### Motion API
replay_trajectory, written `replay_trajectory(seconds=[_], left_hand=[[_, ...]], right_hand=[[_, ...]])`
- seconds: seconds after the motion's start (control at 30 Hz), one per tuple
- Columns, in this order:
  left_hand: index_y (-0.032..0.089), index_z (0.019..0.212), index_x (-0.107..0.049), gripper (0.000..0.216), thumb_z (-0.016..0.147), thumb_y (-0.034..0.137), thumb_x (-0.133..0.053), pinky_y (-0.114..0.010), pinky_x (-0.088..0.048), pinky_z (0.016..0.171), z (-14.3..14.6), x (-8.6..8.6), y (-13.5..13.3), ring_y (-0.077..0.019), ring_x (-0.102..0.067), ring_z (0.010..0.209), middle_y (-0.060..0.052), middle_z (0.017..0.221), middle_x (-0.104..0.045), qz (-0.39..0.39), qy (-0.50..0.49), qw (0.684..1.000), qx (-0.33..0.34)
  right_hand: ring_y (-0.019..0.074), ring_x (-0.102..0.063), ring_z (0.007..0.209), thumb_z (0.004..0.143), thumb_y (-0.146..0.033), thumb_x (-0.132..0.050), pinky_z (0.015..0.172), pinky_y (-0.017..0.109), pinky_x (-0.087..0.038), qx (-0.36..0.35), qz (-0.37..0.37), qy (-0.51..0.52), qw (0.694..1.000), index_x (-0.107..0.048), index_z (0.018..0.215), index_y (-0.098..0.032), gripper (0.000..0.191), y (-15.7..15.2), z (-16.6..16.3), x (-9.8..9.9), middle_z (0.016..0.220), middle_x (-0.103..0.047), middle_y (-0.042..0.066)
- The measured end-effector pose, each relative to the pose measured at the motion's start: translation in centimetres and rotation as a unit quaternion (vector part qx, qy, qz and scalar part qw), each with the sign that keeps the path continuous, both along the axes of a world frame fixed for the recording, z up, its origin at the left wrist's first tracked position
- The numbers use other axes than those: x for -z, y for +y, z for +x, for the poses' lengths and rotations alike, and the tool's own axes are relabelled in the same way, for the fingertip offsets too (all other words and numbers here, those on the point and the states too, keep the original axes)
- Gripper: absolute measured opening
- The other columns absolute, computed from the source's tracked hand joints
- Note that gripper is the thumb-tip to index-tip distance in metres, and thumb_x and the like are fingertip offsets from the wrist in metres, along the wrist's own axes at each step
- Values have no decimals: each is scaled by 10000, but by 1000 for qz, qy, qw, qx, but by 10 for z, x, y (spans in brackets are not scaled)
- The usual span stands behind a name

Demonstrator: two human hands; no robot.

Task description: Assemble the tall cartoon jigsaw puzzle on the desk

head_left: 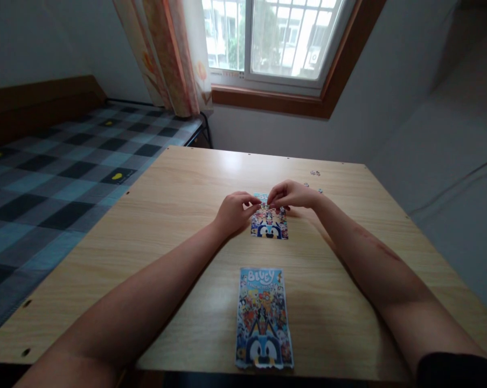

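A partly assembled small jigsaw puzzle (269, 225) lies in the middle of the wooden table (179, 215). Both my hands hover over its upper part. My left hand (234, 211) is closed in a pinch at the puzzle's left upper edge. My right hand (291, 194) is also pinched, fingertips meeting the left hand's over the puzzle; what the fingers hold is too small to make out. A colourful reference picture card (263, 318) lies flat near the table's front edge, between my forearms.
A few loose puzzle pieces (315, 173) lie on the table behind my right hand. A bed with a checked blue and black cover (65, 161) stands at the left. A window and curtain (174, 54) are behind the table.
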State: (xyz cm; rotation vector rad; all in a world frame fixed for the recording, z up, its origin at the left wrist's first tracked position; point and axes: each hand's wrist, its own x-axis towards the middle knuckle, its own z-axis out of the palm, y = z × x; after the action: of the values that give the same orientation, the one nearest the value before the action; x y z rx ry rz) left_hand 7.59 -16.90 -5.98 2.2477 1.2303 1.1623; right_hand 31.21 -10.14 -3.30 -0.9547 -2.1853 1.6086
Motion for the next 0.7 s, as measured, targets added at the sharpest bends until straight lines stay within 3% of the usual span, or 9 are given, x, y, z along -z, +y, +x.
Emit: replay_trajectory(seconds=[0.3, 0.53, 0.7], left_hand=[[220, 843, -784, 66, 861, 231, -721, -321, -511, 733, 0, 2, 1, -152, -630, 708, -24, 800, -743, 20, 39, 999, -12], [238, 856, -797, 87, 866, 217, -713, -368, -503, 815, 0, 4, 1, -194, -640, 812, -31, 861, -762, 23, 98, 994, -36], [248, 831, -802, 89, 853, 227, -719, -389, -494, 838, 1, 4, 0, -217, -627, 851, -36, 882, -756, 17, 133, 990, -41]], right_hand=[[137, -671, 698, 732, -371, -807, 602, 251, -514, 2, 11, -6, 1000, -754, 985, -176, 323, 2, -2, 1, 837, -761, 50], [158, -670, 782, 784, -371, -754, 718, 293, -529, 32, 135, -51, 989, -783, 945, -181, 251, 7, 3, -2, 880, -773, 59], [152, -657, 737, 815, -333, -711, 685, 286, -504, 6, 193, -92, 977, -790, 923, -182, 201, 7, 0, 1, 821, -764, 46]])
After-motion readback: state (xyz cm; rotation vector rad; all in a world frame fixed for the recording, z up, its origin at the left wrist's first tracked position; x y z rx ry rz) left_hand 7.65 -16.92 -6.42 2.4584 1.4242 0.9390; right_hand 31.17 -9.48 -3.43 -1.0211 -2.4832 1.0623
